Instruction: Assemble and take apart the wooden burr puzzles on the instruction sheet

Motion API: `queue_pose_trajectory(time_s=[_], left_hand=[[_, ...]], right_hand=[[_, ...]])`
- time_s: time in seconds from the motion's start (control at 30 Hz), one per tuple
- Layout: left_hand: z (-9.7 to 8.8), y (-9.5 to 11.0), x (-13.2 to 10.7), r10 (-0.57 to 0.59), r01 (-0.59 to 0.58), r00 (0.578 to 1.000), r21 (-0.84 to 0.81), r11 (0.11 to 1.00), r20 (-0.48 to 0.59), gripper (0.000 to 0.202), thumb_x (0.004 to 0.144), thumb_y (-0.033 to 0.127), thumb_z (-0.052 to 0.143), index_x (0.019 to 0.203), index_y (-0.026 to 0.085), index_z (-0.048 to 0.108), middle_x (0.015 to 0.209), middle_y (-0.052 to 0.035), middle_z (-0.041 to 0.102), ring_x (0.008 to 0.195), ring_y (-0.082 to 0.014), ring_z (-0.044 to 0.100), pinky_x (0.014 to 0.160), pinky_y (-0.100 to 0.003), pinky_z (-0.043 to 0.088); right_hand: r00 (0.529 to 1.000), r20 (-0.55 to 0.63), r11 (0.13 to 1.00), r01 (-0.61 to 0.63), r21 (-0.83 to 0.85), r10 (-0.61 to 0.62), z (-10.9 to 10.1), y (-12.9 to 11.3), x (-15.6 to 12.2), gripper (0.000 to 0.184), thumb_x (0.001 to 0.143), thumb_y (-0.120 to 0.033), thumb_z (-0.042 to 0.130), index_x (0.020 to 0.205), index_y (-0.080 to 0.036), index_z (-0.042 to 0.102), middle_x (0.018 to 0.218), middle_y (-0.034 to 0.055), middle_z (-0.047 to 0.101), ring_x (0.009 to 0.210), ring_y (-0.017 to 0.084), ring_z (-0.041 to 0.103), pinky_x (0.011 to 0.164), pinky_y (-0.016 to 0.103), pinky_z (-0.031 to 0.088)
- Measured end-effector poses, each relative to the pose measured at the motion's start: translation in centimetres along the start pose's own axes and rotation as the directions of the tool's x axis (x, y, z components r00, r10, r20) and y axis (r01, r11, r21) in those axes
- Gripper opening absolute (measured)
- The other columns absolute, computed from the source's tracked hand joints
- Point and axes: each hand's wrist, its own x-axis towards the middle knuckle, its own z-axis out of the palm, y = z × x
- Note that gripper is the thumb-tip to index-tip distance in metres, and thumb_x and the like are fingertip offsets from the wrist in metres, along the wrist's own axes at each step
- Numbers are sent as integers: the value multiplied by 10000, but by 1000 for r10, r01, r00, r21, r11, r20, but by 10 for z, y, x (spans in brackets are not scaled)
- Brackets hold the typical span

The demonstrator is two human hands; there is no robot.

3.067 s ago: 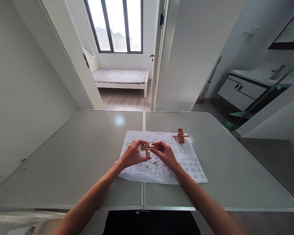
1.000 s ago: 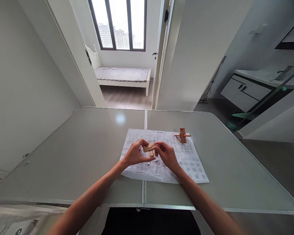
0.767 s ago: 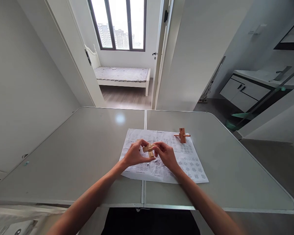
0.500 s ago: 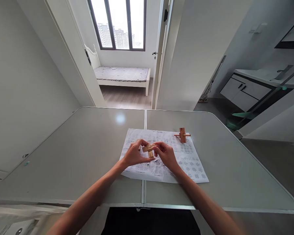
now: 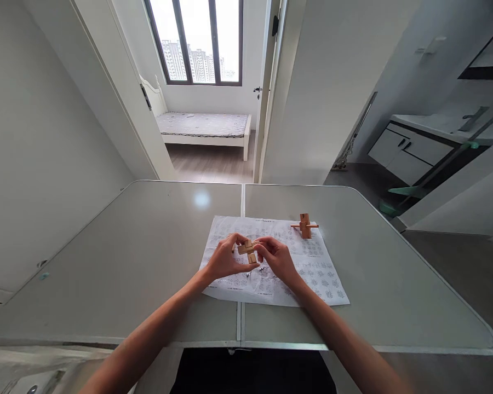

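A light wooden burr puzzle (image 5: 248,248), made of crossing blocks, is held between my two hands just above a printed sheet. My left hand (image 5: 225,259) grips it from the left, thumb below and fingers above. From the right, my right hand (image 5: 277,259) pinches its edge with thumb and fingertips. Part of the puzzle is covered by my fingers. The instruction sheet (image 5: 312,279), full of small printed diagrams, lies under both hands. On its far right corner stands a darker wooden cross-shaped puzzle (image 5: 305,226) with a thin rod through it.
A grey table (image 5: 156,251) with a metal seam down the middle carries everything. Small shiny bits (image 5: 248,274) lie on the paper near my hands. Beyond the table are a doorway, a bed (image 5: 205,125) and a window; a sink cabinet (image 5: 411,150) stands at right.
Both hands stay in nearly the same place around the wooden puzzle, which looks very slightly turned. The whole view has shifted a little.
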Motion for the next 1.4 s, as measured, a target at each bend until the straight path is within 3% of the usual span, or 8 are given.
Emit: queue_pose_trajectory(time_s=[0.33,0.43,0.53,0.7,0.87,1.07,1.2,1.4], left_hand=[[-2,-2,2,-3,2,998,-12,1000,-59,552,632,481,886,1016,236,574,951,-10,712,839,-201,666,803,-344,517],[-3,-8,6,-118,101,975,-97,990,-190,507,685,495,864,1022,224,600,968,-30,706,889,-216,665,857,-365,516],[-4,-19,11,-295,203,916,-319,926,-273,474,763,535,810,1042,201,622,1020,-67,712,968,-234,677,892,-373,522],[-3,-30,17,-489,296,840,-558,775,-233,528,765,576,799,1063,177,625,1027,-79,719,906,-212,694,802,-334,549],[-2,-30,17,-507,349,851,-574,740,-137,562,726,600,816,1040,166,644,963,-63,721,854,-190,689,755,-306,544],[-1,-25,14,-428,380,901,-590,713,64,494,755,570,807,986,171,632,826,-9,659,635,-116,602,556,-242,461],[-2,-25,15,-431,356,902,-600,717,19,505,767,558,803,1034,172,618,853,-17,656,698,-129,619,554,-231,453],[-2,-28,17,-462,313,880,-595,740,-112,571,736,526,839,1115,176,594,1048,-80,695,918,-192,689,669,-258,531]], right_hand=[[997,63,996,-41,82,36,-3,-5,3,426,917,-600,652,1094,-213,642,678,-27,597,557,141,547,550,279,472],[997,63,994,-54,96,48,-1,-6,4,477,942,-623,593,1165,-202,614,746,-9,627,549,130,554,540,274,476],[997,57,998,-59,22,57,1,-5,3,460,942,-613,595,1131,-195,628,743,-4,636,546,128,561,540,265,479],[998,42,988,-34,-150,40,1,-2,0,356,961,-533,586,1028,-192,662,724,-3,649,551,132,581,555,262,487],[999,48,962,14,-272,0,2,2,-1,289,972,-467,586,998,-196,681,775,15,678,594,137,591,567,261,490],[982,143,892,174,-417,-125,2,10,-2,224,958,-377,631,1107,-215,673,1009,67,677,772,176,649,691,311,564],[954,221,807,289,-515,-201,3,13,-4,389,920,-306,694,1299,-251,625,1236,112,611,1059,244,652,929,421,576],[872,415,665,472,-578,-259,6,14,-6,587,969,-352,657,1520,-321,458,1557,101,469,1439,315,411,1170,560,398]])
